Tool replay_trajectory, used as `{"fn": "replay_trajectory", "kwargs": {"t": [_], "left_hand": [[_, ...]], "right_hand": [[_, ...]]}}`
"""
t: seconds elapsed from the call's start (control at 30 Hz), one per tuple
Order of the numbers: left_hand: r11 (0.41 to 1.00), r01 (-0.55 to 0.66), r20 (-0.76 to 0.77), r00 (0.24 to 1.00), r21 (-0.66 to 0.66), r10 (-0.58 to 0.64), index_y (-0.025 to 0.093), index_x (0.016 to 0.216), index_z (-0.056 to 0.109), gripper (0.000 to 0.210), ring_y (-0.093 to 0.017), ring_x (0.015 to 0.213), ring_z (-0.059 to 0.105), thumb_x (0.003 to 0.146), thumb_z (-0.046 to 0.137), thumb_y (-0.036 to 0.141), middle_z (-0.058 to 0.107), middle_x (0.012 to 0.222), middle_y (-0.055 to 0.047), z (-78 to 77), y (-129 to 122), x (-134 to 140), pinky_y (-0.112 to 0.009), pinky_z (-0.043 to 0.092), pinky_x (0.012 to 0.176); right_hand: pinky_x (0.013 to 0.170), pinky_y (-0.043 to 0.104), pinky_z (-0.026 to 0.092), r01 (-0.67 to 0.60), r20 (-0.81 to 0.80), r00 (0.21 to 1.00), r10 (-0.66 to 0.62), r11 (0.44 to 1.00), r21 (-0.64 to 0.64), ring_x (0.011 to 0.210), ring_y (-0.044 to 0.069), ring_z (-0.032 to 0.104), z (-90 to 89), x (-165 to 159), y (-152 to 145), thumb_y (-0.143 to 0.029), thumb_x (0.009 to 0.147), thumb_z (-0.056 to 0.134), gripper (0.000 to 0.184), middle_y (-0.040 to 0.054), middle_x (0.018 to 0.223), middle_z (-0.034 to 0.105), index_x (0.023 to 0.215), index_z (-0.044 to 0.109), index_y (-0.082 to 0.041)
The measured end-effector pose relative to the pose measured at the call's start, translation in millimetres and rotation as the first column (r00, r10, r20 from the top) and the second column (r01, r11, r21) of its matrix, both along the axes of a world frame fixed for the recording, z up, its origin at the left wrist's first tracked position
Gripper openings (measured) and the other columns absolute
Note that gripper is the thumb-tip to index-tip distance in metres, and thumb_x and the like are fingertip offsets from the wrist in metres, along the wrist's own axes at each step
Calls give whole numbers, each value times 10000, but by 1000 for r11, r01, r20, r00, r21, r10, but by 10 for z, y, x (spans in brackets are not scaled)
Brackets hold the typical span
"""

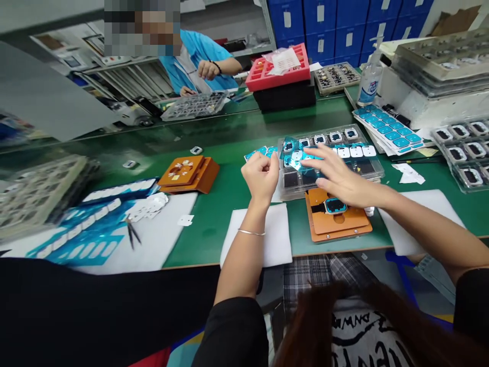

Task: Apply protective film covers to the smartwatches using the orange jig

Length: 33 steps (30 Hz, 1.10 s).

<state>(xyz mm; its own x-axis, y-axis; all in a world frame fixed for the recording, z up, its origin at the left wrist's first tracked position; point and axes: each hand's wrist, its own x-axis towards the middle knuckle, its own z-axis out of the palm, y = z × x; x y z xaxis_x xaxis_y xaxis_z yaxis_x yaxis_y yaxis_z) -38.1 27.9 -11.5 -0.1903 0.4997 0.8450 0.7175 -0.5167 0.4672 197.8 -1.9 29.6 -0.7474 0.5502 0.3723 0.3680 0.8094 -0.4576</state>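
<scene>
My left hand [262,175] is curled into a fist above a white foam sheet [254,239]; whatever its fingers may hold is hidden. To its right, my right hand [340,176] has its fingers stretched out over crumpled blue film [292,145] with white square pieces. I cannot tell whether the fingertips touch the film. Beneath lies a clear plastic tray [370,171] with white-rimmed, square watch-like cases [335,136] in its back row. Below my right hand sits an orange fixture [319,224], bearing a watch-like case with a blue face [336,205] and a black strap.
Left of my hands are another orange fixture [208,176], tweezers [132,234] and blue sheets [99,250]. Blue sticker sheets [389,130], a pump bottle [370,84] and stacked trays [454,56] stand right. A red bin [278,76] and a co-worker [208,53] are across the bench.
</scene>
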Motion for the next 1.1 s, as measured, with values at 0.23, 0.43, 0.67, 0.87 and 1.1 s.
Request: {"fn": "replay_trajectory", "kwargs": {"t": [0.23,0.43,0.67,0.87,1.1], "left_hand": [[992,124,-75,990,28,-121,176,437,426,524,-78,474,371,904,615,316,391,468,44,20,-71,96,-266,295,488],[878,477,-239,848,-49,-473,226,888,722,368,-134,697,620,943,543,543,686,758,-20,124,-219,194,-297,497,638],[745,667,-246,725,18,-643,311,1366,476,751,-243,1102,680,742,745,632,706,1188,-104,76,-329,413,-421,570,902],[768,636,-239,760,79,-604,300,1263,549,623,-240,1008,735,748,760,580,753,1111,-93,74,-383,439,-408,597,832],[769,633,-371,737,87,-565,242,1272,585,605,-215,1012,740,756,798,475,764,1117,-100,142,-420,434,-371,596,834]], "right_hand": [[727,393,456,-50,297,951,85,991,-126,941,285,520,157,314,-97,-494,796,740,378,83,935,643,962,594,-188],[674,333,474,-17,-60,998,-3,944,-331,789,193,563,-2,299,-135,-420,758,801,333,29,855,622,917,606,-202],[838,351,576,-451,-588,774,-234,448,-772,922,181,702,-129,137,-180,-511,834,754,435,42,1014,715,1074,496,-256],[789,345,596,-262,-590,750,-299,686,-679,906,192,713,-240,62,-243,-471,862,725,381,30,989,719,1095,520,-251],[858,471,545,316,-506,831,-231,944,89,1065,274,638,-101,107,-324,-311,903,691,64,55,1129,716,879,751,-305]]}}
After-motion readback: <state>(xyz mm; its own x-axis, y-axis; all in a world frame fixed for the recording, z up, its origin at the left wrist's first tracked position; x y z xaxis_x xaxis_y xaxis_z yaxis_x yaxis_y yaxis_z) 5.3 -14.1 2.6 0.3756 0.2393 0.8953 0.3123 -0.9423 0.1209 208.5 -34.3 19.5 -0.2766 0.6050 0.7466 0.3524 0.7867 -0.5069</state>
